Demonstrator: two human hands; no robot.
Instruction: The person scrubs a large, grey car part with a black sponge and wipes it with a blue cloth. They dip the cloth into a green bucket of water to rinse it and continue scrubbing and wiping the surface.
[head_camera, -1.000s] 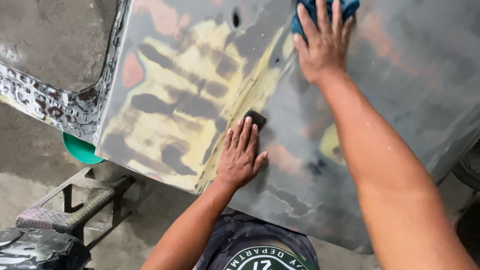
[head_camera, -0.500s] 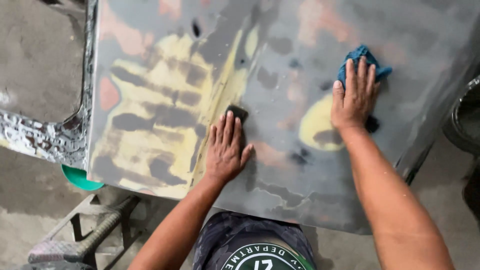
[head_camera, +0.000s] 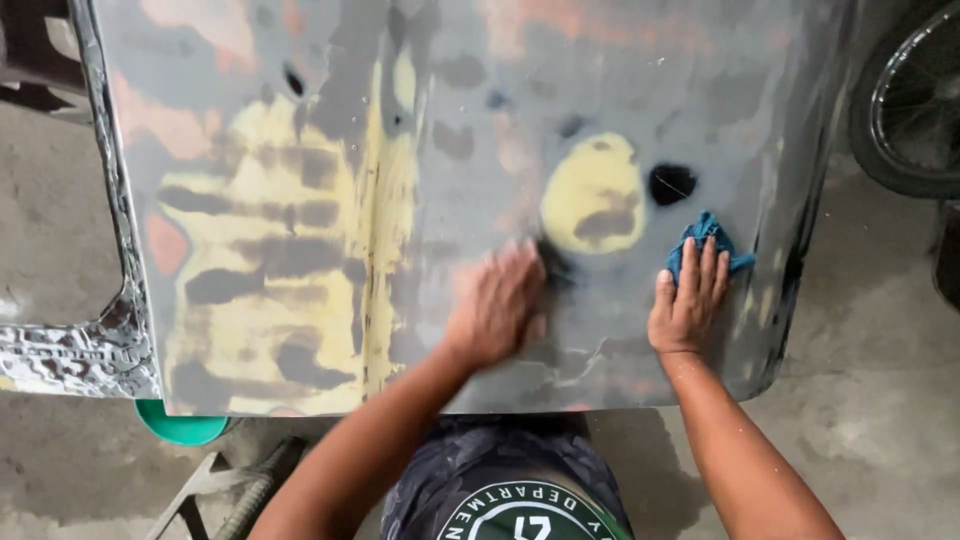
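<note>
A large grey car body panel (head_camera: 480, 120) with yellow filler patches and reddish spots lies in front of me. My left hand (head_camera: 497, 305), blurred by motion, presses a dark sanding block (head_camera: 553, 265) on the panel just left of a round yellow patch (head_camera: 594, 195). My right hand (head_camera: 687, 300) lies flat on the panel's lower right part, its fingers on a crumpled blue cloth (head_camera: 708, 240). A black spot (head_camera: 671, 184) sits above the cloth.
A green bucket (head_camera: 180, 425) peeks out below the panel's lower left edge, beside a metal stand (head_camera: 225, 490). A wheel (head_camera: 905, 100) stands at the upper right. The panel's ragged bare-metal edge (head_camera: 70, 350) borders an opening at left. Concrete floor (head_camera: 880, 400) surrounds everything.
My left hand has slid right with the sanding block toward the round yellow patch. My right hand and the blue cloth have moved down toward the panel's lower right edge.
</note>
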